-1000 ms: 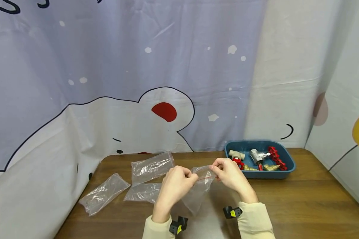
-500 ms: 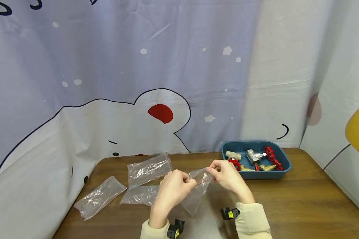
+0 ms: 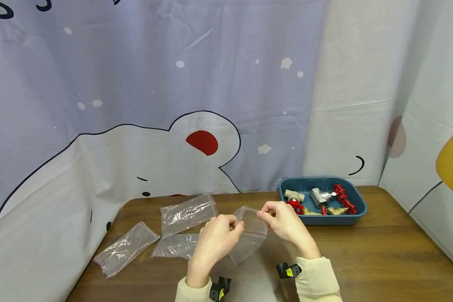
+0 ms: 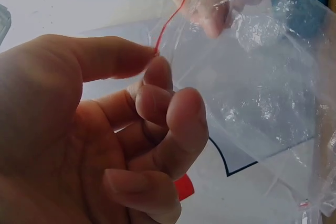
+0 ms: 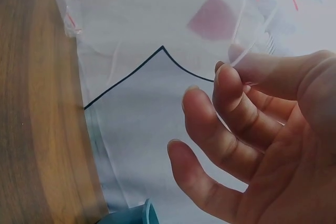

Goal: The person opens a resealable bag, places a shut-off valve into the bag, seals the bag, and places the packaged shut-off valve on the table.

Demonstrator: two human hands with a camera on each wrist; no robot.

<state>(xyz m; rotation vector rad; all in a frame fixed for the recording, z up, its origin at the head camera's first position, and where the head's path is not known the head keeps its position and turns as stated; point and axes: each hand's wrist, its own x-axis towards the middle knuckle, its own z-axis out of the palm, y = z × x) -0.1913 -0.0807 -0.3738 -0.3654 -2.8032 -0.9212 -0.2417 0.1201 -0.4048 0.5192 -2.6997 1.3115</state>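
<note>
Between both hands hangs a clear zip bag (image 3: 245,245) with a red line along its seal, raised over the wooden table. My left hand (image 3: 218,237) pinches one side of it near the seal between thumb and forefinger; the left wrist view shows the red strip (image 4: 176,14) running right to the fingertips. My right hand (image 3: 285,224) pinches the opposite upper edge, thumb against forefinger, and its other fingers (image 5: 202,114) curl loosely in the right wrist view. The bag's mouth lies between the hands, its lower corner pointing down toward the table.
Three more clear bags lie at left: one far back (image 3: 188,213), one flat in front of it (image 3: 175,246), one near the left edge (image 3: 126,249). A blue tray (image 3: 347,220) at the back right holds brass fittings, a metal valve (image 3: 318,197) and red handwheels (image 3: 343,197). A printed curtain (image 3: 264,105) hangs behind.
The bag's top edge has spread and lifted between the hands, its red seal now lower in the opening. The left hand has shifted slightly left; the view has turned a little to the right.
</note>
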